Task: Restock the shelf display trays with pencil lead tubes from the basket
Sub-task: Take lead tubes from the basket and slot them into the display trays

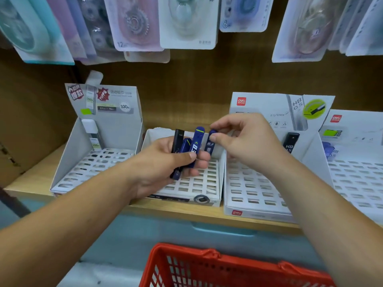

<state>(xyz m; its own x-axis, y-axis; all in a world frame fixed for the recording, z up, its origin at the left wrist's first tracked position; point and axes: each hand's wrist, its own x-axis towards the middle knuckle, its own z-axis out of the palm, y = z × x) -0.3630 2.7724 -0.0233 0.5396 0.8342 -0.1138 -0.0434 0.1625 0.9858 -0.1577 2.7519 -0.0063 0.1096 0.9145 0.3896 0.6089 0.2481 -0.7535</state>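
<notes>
My left hand is closed around a fan of pencil lead tubes, mostly dark blue with one black, held above the middle white display tray. My right hand pinches the top of the rightmost blue tube between thumb and forefinger; that tube still touches the left hand's fingers. The left tray holds one clear tube upright at its back. One black HB tube stands in the right tray. The red basket sits below the shelf; its contents are out of sight.
A fourth tray at the far right holds a blue tube. Correction tape packs hang above the trays. The wooden shelf edge runs in front of the trays. A cardboard box stands at the left.
</notes>
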